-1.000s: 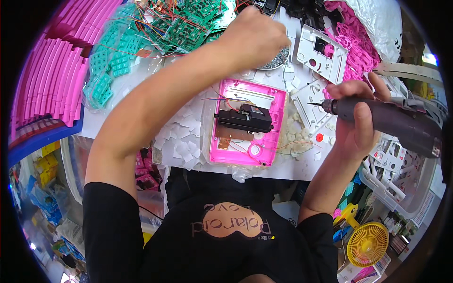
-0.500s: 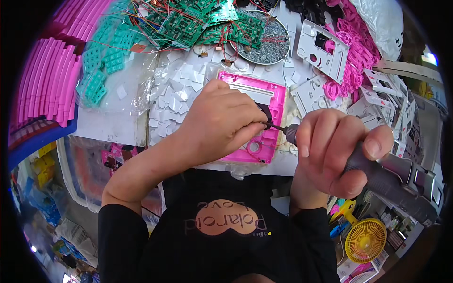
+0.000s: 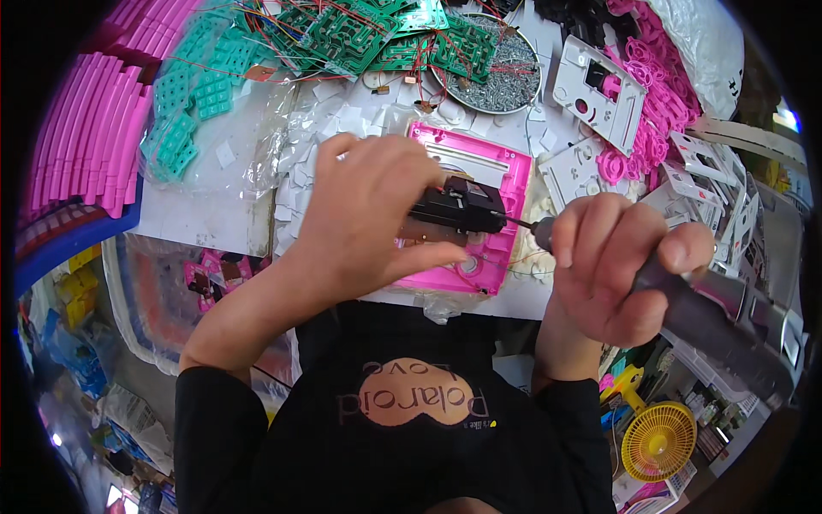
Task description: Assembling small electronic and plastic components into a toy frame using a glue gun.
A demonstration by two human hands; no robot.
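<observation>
A pink plastic frame (image 3: 488, 163) lies flat on the white table in front of me. On it sits a small black module (image 3: 462, 207). My left hand (image 3: 364, 218) rests over the frame and pinches the black module in place. My right hand (image 3: 612, 265) is closed around a grey electric screwdriver (image 3: 728, 317). The screwdriver's thin bit (image 3: 521, 224) points left and touches the right end of the black module.
A round metal bowl of screws (image 3: 501, 73) stands behind the frame. Green circuit boards (image 3: 368, 34) and teal keypads (image 3: 184, 103) lie at the back left, beside stacked pink strips (image 3: 73, 137). White panels (image 3: 599, 86) and pink rings (image 3: 655, 94) crowd the right. A yellow fan (image 3: 659, 439) sits lower right.
My left hand came back from the far bowl of screws to the black module. The right hand brought the screwdriver in from the right until its bit met the module.
</observation>
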